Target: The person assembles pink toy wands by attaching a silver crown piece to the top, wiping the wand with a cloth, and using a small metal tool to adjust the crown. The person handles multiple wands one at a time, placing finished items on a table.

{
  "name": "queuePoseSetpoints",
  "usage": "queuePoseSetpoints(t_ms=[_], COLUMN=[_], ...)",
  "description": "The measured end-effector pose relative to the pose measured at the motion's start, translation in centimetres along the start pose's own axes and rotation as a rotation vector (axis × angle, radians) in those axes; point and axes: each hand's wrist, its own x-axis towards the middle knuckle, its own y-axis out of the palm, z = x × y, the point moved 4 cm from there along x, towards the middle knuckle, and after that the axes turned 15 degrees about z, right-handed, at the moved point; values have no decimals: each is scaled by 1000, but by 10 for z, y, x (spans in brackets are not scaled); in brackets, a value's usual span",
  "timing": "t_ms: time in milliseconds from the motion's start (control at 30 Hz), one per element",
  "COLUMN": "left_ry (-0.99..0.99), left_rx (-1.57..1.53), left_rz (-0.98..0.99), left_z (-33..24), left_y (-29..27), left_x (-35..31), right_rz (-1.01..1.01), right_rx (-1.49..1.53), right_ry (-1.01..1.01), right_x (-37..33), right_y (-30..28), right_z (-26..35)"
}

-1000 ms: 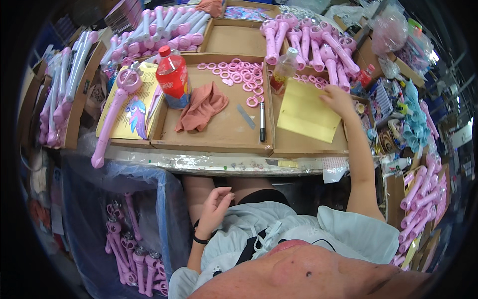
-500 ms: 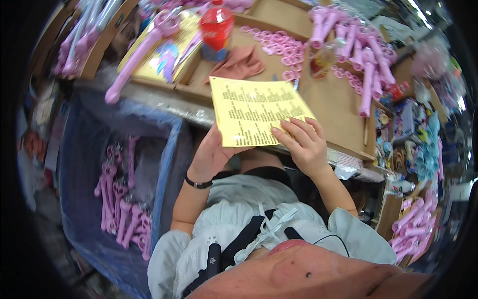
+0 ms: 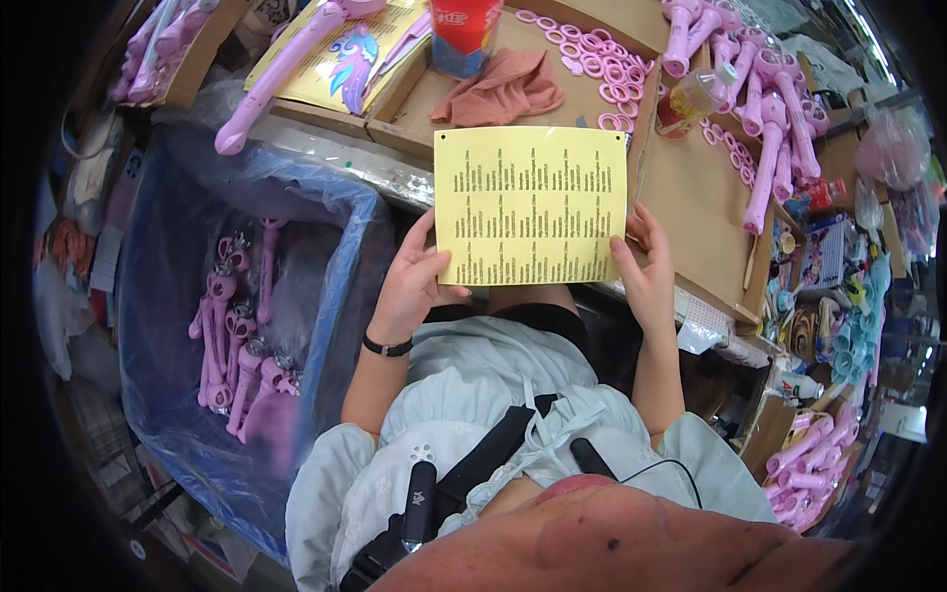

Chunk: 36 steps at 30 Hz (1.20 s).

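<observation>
A yellow sheet of printed labels (image 3: 531,207), with rows of small dark text, is held up level above my lap. My left hand (image 3: 409,281) pinches its lower left edge, thumb on top and fingers beneath. My right hand (image 3: 646,261) grips the lower right edge, the thumb on the front and other fingers behind. Just beyond the sheet, a crumpled salmon-coloured cloth (image 3: 503,89) lies in a cardboard tray. Pink plastic rings (image 3: 607,69) are spread to the right of the cloth.
To my left stands a bin lined with blue plastic (image 3: 340,257), holding several pink wands (image 3: 247,345). A pink wand (image 3: 271,84) lies over yellow sheets at the table edge. A red bottle (image 3: 466,35), a clear bottle (image 3: 691,99) and more pink wand parts (image 3: 774,118) stand farther back.
The sheet has turned from a tilt to nearly square-on. My right hand has moved from its front lower edge to its right side. The view has shifted slightly.
</observation>
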Motion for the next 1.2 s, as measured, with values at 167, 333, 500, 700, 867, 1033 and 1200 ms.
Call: queuePoseSetpoints(t_ms=[167, 333, 500, 700, 867, 1033, 1200], left_ry=[23, 230, 518, 366, 298, 224, 84], left_rx=[55, 605, 1929, 1705, 1519, 1341, 1312], left_rz=[-50, -152, -93, 294, 413, 530, 420], left_z=[4, -11, -48, -48, -37, -26, -28], left_y=[3, 13, 73, 112, 105, 101, 89], left_x=[-6, -5, -8, 8, 2, -1, -2], right_rz=[78, 325, 458, 504, 340, 433, 292], right_rx=[376, 253, 91, 264, -136, -21, 121], right_ry=[-114, -107, -103, -71, -320, -367, -199], right_x=[1, -1, -4, -14, -10, -3, -2], right_y=[10, 15, 17, 30, 29, 34, 21], right_z=[14, 24, 40, 63, 78, 76, 67])
